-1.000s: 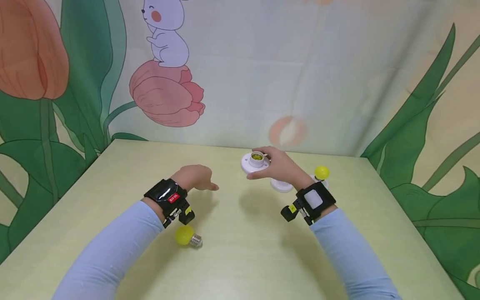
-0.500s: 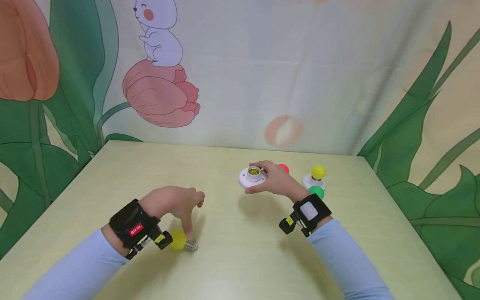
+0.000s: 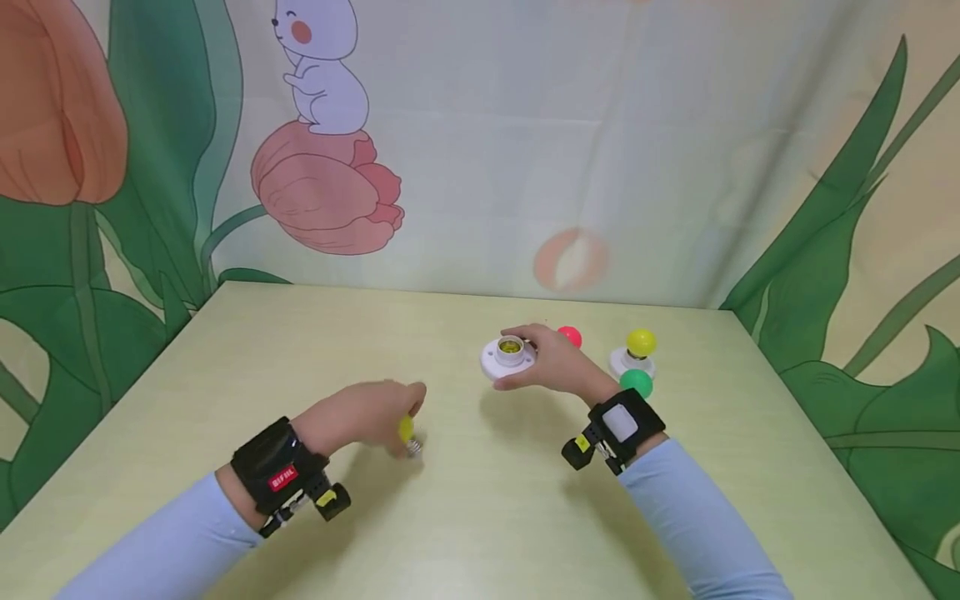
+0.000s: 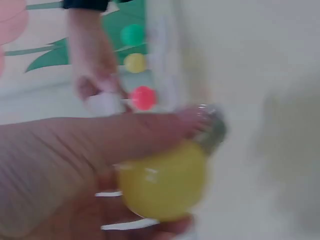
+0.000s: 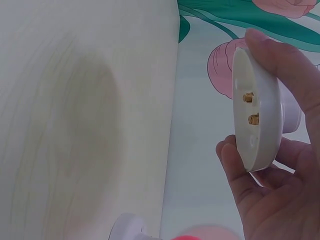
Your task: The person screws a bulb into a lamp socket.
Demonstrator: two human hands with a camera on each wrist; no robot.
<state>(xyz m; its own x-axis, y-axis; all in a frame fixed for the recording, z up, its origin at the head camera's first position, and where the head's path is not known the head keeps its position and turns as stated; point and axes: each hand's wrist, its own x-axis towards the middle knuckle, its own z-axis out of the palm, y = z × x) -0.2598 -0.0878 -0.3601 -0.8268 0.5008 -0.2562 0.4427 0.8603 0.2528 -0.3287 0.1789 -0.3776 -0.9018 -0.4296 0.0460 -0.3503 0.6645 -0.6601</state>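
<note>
My left hand (image 3: 367, 414) grips a yellow light bulb (image 4: 165, 182) above the table. In the left wrist view the thumb lies across the bulb near its metal screw base (image 4: 215, 131), which is blurred. My right hand (image 3: 557, 358) holds a white round lamp socket (image 3: 508, 357) by its rim, with the threaded opening facing up. From the right wrist view, the underside of the lamp socket (image 5: 257, 112) shows two brass screws. Bulb and socket are apart, the bulb to the left of the socket and lower in the head view.
Behind the right wrist, a yellow bulb (image 3: 641, 342) stands upright in a white socket (image 3: 621, 363). A green bulb (image 3: 636, 383) and a red bulb (image 3: 570, 336) are close by, partly hidden by the right arm. A printed curtain (image 3: 465, 167) hangs behind the table's far edge.
My left hand has reached down to the yellow bulb lying on the table, taken hold of it and lifted it toward the right. My right hand has come slightly nearer with the socket.
</note>
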